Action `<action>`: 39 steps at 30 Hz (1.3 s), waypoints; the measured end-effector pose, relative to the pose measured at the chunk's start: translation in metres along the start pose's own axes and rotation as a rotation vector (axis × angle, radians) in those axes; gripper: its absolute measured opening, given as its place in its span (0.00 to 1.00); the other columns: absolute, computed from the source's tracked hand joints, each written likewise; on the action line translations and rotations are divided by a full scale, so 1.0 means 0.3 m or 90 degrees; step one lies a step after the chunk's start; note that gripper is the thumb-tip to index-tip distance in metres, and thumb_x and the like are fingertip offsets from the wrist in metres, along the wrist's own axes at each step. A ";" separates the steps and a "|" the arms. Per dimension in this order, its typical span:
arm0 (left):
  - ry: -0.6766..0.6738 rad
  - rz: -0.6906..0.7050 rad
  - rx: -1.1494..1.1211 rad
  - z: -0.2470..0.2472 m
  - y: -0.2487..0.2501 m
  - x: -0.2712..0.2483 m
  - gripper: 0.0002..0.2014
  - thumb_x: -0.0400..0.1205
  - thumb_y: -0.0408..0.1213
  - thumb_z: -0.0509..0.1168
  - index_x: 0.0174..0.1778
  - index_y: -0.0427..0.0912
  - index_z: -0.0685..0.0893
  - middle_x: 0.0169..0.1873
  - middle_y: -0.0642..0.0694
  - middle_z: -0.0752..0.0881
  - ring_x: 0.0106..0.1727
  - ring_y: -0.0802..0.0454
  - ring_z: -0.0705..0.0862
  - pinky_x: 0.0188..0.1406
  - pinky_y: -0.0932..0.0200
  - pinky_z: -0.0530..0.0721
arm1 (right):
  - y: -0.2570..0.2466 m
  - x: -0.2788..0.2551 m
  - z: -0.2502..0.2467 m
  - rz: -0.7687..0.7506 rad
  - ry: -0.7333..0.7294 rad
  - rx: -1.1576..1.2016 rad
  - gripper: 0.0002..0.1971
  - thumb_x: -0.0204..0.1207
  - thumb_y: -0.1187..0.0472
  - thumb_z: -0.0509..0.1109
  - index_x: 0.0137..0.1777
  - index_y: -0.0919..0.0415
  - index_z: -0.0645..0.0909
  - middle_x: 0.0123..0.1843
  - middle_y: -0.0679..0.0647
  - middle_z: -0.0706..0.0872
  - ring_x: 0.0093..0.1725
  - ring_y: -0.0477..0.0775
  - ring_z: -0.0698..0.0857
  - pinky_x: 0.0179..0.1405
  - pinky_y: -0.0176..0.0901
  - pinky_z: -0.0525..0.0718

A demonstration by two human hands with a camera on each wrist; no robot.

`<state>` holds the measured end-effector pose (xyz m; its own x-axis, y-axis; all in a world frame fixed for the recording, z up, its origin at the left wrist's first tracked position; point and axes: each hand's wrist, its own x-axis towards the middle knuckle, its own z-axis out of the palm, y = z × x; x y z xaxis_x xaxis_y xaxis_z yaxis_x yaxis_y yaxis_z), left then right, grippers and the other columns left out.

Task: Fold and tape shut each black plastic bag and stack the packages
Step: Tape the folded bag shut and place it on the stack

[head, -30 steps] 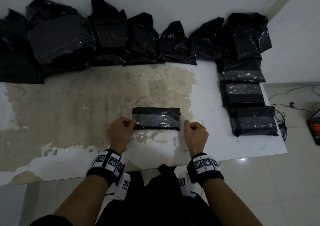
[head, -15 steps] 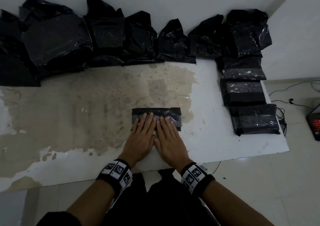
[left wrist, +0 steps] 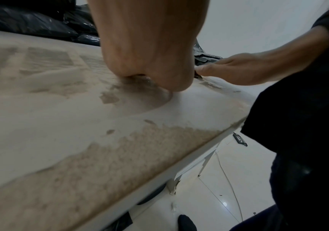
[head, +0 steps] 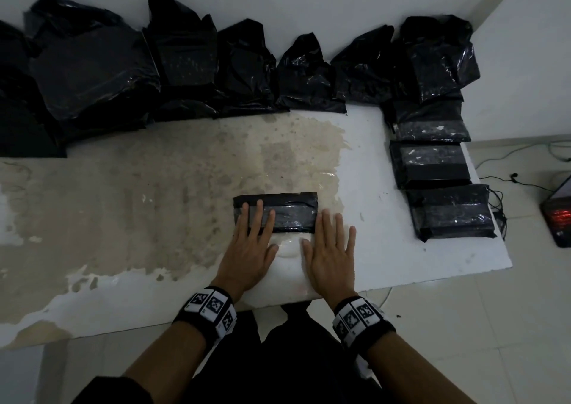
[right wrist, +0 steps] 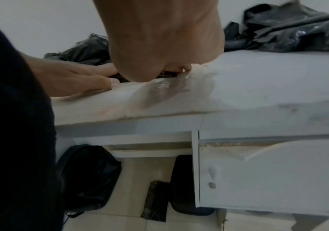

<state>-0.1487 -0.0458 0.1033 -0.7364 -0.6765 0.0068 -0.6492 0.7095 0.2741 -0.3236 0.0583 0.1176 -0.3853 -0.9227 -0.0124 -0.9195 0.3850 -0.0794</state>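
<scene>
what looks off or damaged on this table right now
The table top is badly worn: its white coating has peeled off the left and middle, baring rough brown board. The taped package under the left hand lies square; nothing is spilled.

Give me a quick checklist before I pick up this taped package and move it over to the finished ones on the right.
1. Tape strip laid across the package: ok, it spans the top.
2. Tape ends stuck down underneath: cannot tell, hidden.
3. Left hand placed to lift: not ok, fingers lie flat on the package, not gripping.
4. Right hand placed to lift: not ok, flat on the table beside the package's right end.
5. Finished packages at the right edge lying flat to take another: ok.
6. Path rightward across the table: ok.
</scene>
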 end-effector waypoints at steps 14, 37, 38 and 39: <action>-0.009 0.019 -0.020 0.011 -0.035 -0.038 0.31 0.91 0.42 0.46 0.84 0.22 0.52 0.85 0.22 0.49 0.87 0.25 0.48 0.83 0.31 0.62 | -0.074 0.113 -0.087 0.175 0.036 0.313 0.30 0.82 0.41 0.52 0.73 0.59 0.80 0.59 0.61 0.84 0.55 0.65 0.79 0.53 0.55 0.74; -0.005 -0.101 -0.218 -0.071 0.001 0.016 0.34 0.90 0.54 0.42 0.89 0.36 0.48 0.88 0.42 0.39 0.90 0.48 0.44 0.87 0.41 0.57 | -0.101 0.214 -0.194 0.551 -0.062 1.200 0.09 0.86 0.72 0.64 0.61 0.62 0.79 0.47 0.63 0.90 0.44 0.58 0.89 0.50 0.55 0.91; -0.003 -0.104 -0.211 -0.067 0.004 0.016 0.34 0.90 0.52 0.43 0.88 0.35 0.48 0.88 0.42 0.39 0.89 0.48 0.44 0.87 0.42 0.58 | -0.100 0.215 -0.193 0.575 -0.068 1.213 0.07 0.86 0.73 0.64 0.58 0.62 0.78 0.47 0.64 0.88 0.43 0.59 0.88 0.51 0.57 0.91; 0.001 -0.106 -0.204 -0.062 0.007 0.016 0.33 0.91 0.50 0.44 0.88 0.34 0.48 0.88 0.41 0.39 0.89 0.47 0.45 0.86 0.43 0.59 | -0.099 0.215 -0.194 0.590 -0.072 1.223 0.06 0.86 0.73 0.64 0.56 0.63 0.78 0.47 0.64 0.87 0.43 0.59 0.88 0.52 0.58 0.90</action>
<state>-0.1500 -0.0511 0.1218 -0.6254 -0.7779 -0.0615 -0.6674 0.4924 0.5586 -0.3258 -0.0114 0.1770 -0.4912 -0.5520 -0.6738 0.7143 0.1874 -0.6743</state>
